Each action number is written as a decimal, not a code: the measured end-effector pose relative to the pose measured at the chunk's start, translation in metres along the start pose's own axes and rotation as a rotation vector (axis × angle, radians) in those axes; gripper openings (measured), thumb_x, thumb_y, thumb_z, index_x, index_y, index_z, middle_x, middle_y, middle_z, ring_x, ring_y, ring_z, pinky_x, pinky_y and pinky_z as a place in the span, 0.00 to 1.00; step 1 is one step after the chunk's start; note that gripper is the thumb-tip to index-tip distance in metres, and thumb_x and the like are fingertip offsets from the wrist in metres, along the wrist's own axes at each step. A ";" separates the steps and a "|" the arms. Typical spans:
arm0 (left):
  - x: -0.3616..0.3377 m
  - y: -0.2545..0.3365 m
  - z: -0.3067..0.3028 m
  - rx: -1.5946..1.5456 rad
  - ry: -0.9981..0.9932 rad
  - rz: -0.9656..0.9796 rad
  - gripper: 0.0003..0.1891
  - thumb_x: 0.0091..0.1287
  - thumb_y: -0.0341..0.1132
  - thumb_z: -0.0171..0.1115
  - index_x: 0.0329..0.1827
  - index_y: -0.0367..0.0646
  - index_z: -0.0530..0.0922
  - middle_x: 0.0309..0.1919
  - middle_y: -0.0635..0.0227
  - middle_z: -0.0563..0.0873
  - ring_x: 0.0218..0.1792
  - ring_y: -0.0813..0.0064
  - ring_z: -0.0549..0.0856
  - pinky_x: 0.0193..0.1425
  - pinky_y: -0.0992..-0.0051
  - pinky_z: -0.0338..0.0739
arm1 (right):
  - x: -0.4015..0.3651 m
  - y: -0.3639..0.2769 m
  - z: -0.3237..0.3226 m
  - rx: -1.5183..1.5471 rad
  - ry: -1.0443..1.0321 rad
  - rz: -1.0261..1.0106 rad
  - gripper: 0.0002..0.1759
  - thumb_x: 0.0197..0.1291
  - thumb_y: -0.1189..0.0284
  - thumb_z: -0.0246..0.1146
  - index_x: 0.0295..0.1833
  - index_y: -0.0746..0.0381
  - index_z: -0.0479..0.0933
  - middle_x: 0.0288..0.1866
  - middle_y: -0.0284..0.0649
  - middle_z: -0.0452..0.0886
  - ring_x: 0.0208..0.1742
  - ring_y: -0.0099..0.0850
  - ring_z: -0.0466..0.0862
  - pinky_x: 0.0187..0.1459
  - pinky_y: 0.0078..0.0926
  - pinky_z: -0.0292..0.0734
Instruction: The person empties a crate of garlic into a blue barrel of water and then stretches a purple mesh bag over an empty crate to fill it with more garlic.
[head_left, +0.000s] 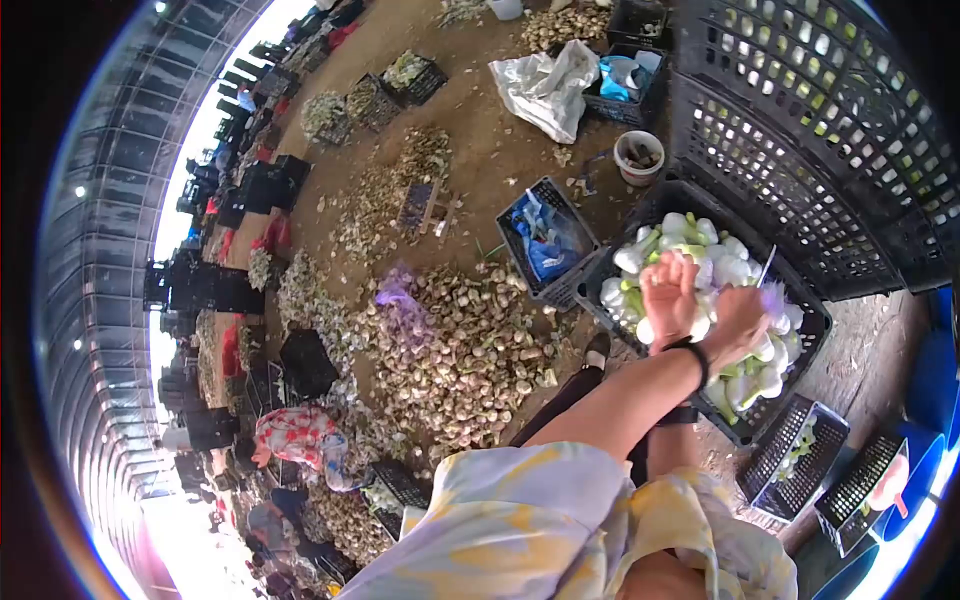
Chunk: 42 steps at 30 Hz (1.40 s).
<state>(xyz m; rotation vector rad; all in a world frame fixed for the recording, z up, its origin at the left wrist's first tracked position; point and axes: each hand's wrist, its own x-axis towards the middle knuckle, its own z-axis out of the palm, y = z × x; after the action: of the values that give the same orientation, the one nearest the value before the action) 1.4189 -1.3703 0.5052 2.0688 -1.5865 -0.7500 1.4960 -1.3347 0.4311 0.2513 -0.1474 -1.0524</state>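
White bulbs (690, 240) heaped in black crate (815, 325), centre right of frame. Right hand (668, 290) flat on heap, fingers spread wide, holding nothing. Left hand (737, 322) crossed beside it, curled on bulbs; grip hidden, cannot tell. Light touch seems wise here: heap looks loose, bulbs could roll. Left of crate: smaller crate with blue bag (548, 240), then brownish bulb pile (460, 350) on dirt floor (480, 140).

I stand on a bare earth floor (480, 130); an arched ribbed roof (105, 260) spans my left, daylight flooding its open side (185, 150).
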 end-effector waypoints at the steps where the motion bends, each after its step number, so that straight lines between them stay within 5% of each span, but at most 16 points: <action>1: -0.001 -0.011 0.013 0.054 0.070 0.213 0.11 0.46 0.39 0.63 0.28 0.41 0.82 0.25 0.56 0.83 0.28 0.54 0.82 0.36 0.60 0.76 | -0.004 0.007 0.017 -0.055 0.038 0.026 0.18 0.65 0.61 0.53 0.57 0.56 0.71 0.57 0.38 0.74 0.57 0.32 0.73 0.55 0.43 0.71; 4: 0.028 -0.041 0.027 -0.229 0.166 0.502 0.10 0.43 0.42 0.62 0.15 0.45 0.76 0.15 0.58 0.78 0.18 0.55 0.78 0.21 0.61 0.69 | -0.105 -0.001 -0.009 -0.237 0.337 0.357 0.21 0.64 0.59 0.55 0.55 0.61 0.72 0.55 0.42 0.76 0.52 0.31 0.78 0.49 0.37 0.75; 7: 0.039 -0.061 0.018 -0.027 0.121 0.717 0.09 0.43 0.38 0.65 0.24 0.46 0.79 0.20 0.63 0.81 0.26 0.62 0.82 0.40 0.59 0.73 | -0.128 -0.034 0.029 -0.870 0.310 1.185 0.18 0.64 0.67 0.55 0.56 0.64 0.73 0.47 0.45 0.81 0.44 0.32 0.82 0.44 0.30 0.79; 13: 0.032 -0.079 0.021 -0.053 0.148 0.784 0.14 0.47 0.39 0.66 0.36 0.44 0.81 0.29 0.63 0.82 0.35 0.65 0.82 0.50 0.59 0.71 | -0.066 -0.137 0.162 -2.034 0.498 0.190 0.10 0.59 0.74 0.57 0.42 0.65 0.81 0.30 0.34 0.82 0.27 0.21 0.77 0.28 0.17 0.73; 14: 0.027 -0.063 0.011 -0.109 -0.244 0.555 0.13 0.50 0.39 0.65 0.37 0.43 0.81 0.28 0.63 0.82 0.36 0.61 0.81 0.50 0.63 0.71 | -0.043 -0.132 0.162 -2.263 0.127 -0.129 0.10 0.57 0.74 0.58 0.42 0.66 0.80 0.28 0.32 0.80 0.26 0.18 0.75 0.28 0.16 0.70; 17: 0.010 -0.069 0.000 -0.656 -0.102 0.387 0.19 0.59 0.39 0.62 0.49 0.40 0.70 0.47 0.66 0.75 0.50 0.72 0.73 0.53 0.69 0.69 | 0.019 -0.075 0.116 -2.997 -0.030 -0.184 0.08 0.50 0.68 0.63 0.30 0.63 0.78 0.35 0.45 0.79 0.38 0.41 0.80 0.35 0.35 0.76; 19: -0.017 -0.070 -0.025 -0.498 -0.291 0.504 0.17 0.64 0.42 0.54 0.53 0.43 0.70 0.49 0.66 0.75 0.52 0.71 0.73 0.55 0.70 0.68 | 0.030 -0.059 0.091 -2.746 -0.653 -0.456 0.07 0.49 0.69 0.61 0.26 0.61 0.73 0.31 0.43 0.75 0.35 0.43 0.78 0.34 0.41 0.74; 22: -0.025 -0.075 0.017 -0.139 -0.123 0.675 0.11 0.64 0.38 0.55 0.45 0.45 0.75 0.40 0.67 0.79 0.47 0.69 0.77 0.48 0.69 0.72 | 0.032 -0.065 0.096 -2.480 -0.603 0.009 0.04 0.50 0.74 0.58 0.25 0.61 0.76 0.25 0.44 0.76 0.30 0.40 0.78 0.31 0.34 0.73; 25: -0.013 -0.089 0.047 -0.031 -0.001 0.721 0.04 0.53 0.31 0.59 0.31 0.44 0.76 0.28 0.69 0.76 0.36 0.68 0.77 0.44 0.65 0.71 | 0.034 -0.060 0.142 -1.877 0.186 0.721 0.08 0.55 0.74 0.58 0.26 0.64 0.77 0.17 0.35 0.74 0.20 0.25 0.73 0.25 0.22 0.68; 33: -0.019 -0.079 -0.020 0.093 -0.024 1.049 0.05 0.48 0.35 0.59 0.20 0.46 0.74 0.23 0.70 0.75 0.31 0.70 0.78 0.47 0.61 0.68 | 0.051 -0.174 0.115 -1.269 0.409 0.854 0.04 0.57 0.79 0.57 0.29 0.65 0.73 0.14 0.30 0.64 0.15 0.21 0.67 0.19 0.20 0.66; 34: -0.018 -0.079 -0.021 -0.165 -0.126 0.809 0.04 0.49 0.32 0.58 0.19 0.45 0.75 0.22 0.67 0.77 0.30 0.69 0.79 0.42 0.60 0.70 | 0.036 -0.188 0.102 -1.918 -0.169 0.369 0.05 0.58 0.77 0.56 0.30 0.65 0.75 0.18 0.31 0.67 0.16 0.22 0.69 0.19 0.22 0.66; 36: -0.011 -0.075 -0.012 -0.614 -0.197 0.359 0.05 0.51 0.26 0.55 0.19 0.40 0.77 0.22 0.59 0.81 0.26 0.63 0.81 0.28 0.59 0.72 | -0.005 -0.199 0.103 -2.190 -0.466 -0.069 0.07 0.60 0.75 0.56 0.31 0.64 0.77 0.26 0.34 0.74 0.22 0.25 0.74 0.22 0.25 0.69; 37: -0.002 -0.075 -0.014 -0.619 -0.203 0.355 0.05 0.51 0.26 0.55 0.19 0.40 0.77 0.22 0.59 0.81 0.26 0.63 0.81 0.28 0.59 0.72 | -0.031 -0.190 0.115 -1.958 -0.124 0.109 0.07 0.60 0.74 0.57 0.31 0.64 0.78 0.31 0.37 0.77 0.26 0.25 0.76 0.25 0.25 0.72; 39: 0.029 -0.077 -0.028 -1.149 -0.629 -0.131 0.05 0.46 0.20 0.59 0.19 0.41 0.79 0.17 0.62 0.80 0.21 0.69 0.79 0.20 0.62 0.68 | -0.070 -0.175 0.122 -2.563 -0.436 -0.322 0.08 0.62 0.74 0.57 0.34 0.64 0.79 0.37 0.41 0.81 0.36 0.26 0.79 0.35 0.25 0.75; 41: 0.047 -0.065 -0.033 -1.042 -0.679 -0.460 0.06 0.45 0.17 0.60 0.19 0.40 0.78 0.16 0.62 0.76 0.22 0.70 0.79 0.20 0.64 0.69 | -0.096 -0.129 0.108 -2.111 -0.095 -0.184 0.02 0.58 0.78 0.58 0.37 0.64 0.75 0.39 0.41 0.79 0.38 0.30 0.79 0.36 0.23 0.76; 42: 0.044 -0.051 -0.050 -1.022 -0.715 -0.410 0.08 0.55 0.24 0.56 0.38 0.35 0.76 0.27 0.63 0.79 0.28 0.71 0.80 0.22 0.68 0.74 | -0.100 -0.099 0.109 -2.029 -0.070 -0.138 0.04 0.57 0.79 0.58 0.38 0.64 0.73 0.41 0.40 0.79 0.38 0.31 0.79 0.37 0.21 0.77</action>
<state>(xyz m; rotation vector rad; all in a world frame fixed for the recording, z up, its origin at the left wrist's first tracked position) 1.4976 -1.3998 0.5049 1.3622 -0.6772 -2.0730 1.3382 -1.3089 0.5092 -1.6133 0.8862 -0.9000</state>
